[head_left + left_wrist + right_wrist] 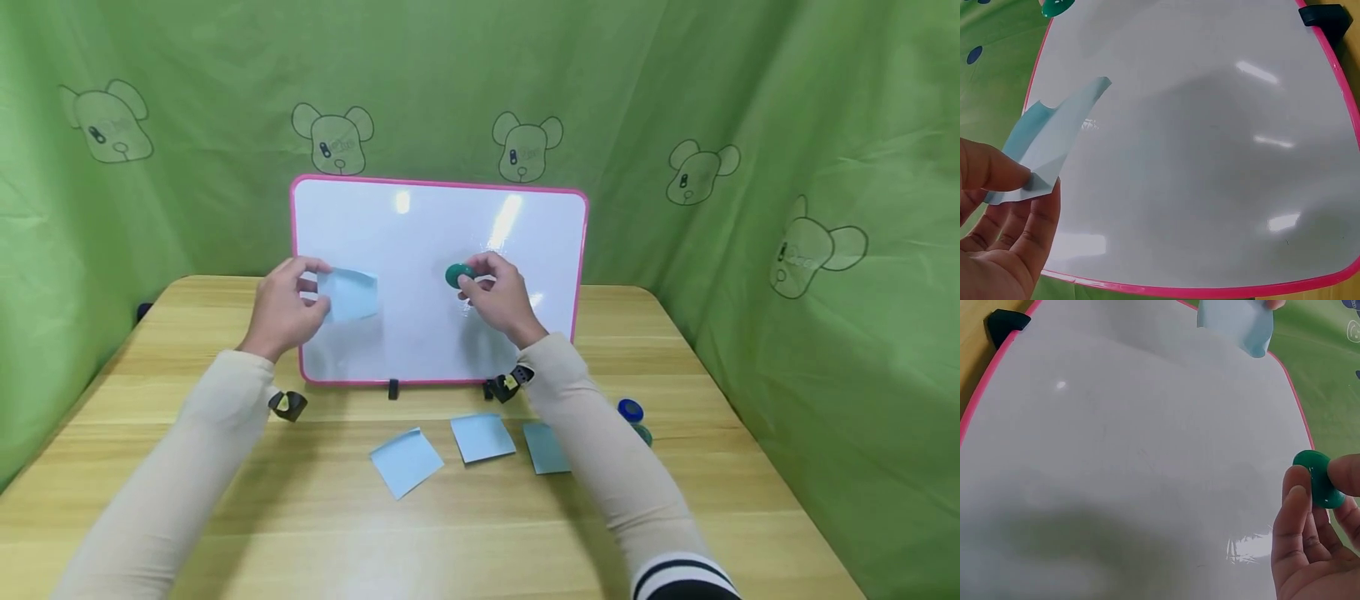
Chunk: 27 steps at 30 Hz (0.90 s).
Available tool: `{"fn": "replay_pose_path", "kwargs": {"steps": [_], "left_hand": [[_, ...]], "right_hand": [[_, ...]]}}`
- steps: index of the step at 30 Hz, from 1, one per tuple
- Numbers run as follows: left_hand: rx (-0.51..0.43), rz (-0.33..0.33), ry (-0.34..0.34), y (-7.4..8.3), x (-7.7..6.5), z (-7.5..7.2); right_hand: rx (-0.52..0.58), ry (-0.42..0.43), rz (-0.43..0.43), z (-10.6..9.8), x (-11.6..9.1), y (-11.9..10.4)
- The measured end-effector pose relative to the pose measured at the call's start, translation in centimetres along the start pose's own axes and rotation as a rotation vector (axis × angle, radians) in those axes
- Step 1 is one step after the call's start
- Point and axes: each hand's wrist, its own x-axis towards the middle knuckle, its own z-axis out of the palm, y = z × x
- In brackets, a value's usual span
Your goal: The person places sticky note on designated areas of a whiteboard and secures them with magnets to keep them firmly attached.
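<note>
My left hand (287, 307) pinches a light blue sticky note (351, 295) by its left edge, in front of the left part of a whiteboard (420, 333) with a pink frame. In the left wrist view the note (1054, 137) bends, its far edge curling, with the thumb on one face and fingers behind. A round green magnet (459, 275) is held between the thumb and fingers of my right hand (501, 293), in front of the board right of its middle. The right wrist view shows this magnet (1317, 478) edge-on at the fingertips.
Three more blue sticky notes, the left one (407, 463), the middle one (483, 438) and the right one (546, 448), lie before the board. My right forearm partly covers the right one. A blue magnet (630, 409) and a green magnet (642, 434) lie beyond that forearm. Black clips (393, 389) support the board.
</note>
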Motion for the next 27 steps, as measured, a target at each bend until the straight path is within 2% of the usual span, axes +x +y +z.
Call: {"fn": "replay_pose_path", "kwargs": {"steps": [10, 27], "left_hand": [[-0.023, 0.008, 0.013, -0.1, 0.8, 0.2], [-0.062, -0.026, 0.009, -0.1, 2.1, 0.6]], "right_hand": [[0.006, -0.020, -0.011, 0.8, 0.5, -0.2], [-0.021, -0.040, 0.001, 2.5, 1.8, -0.9]]}}
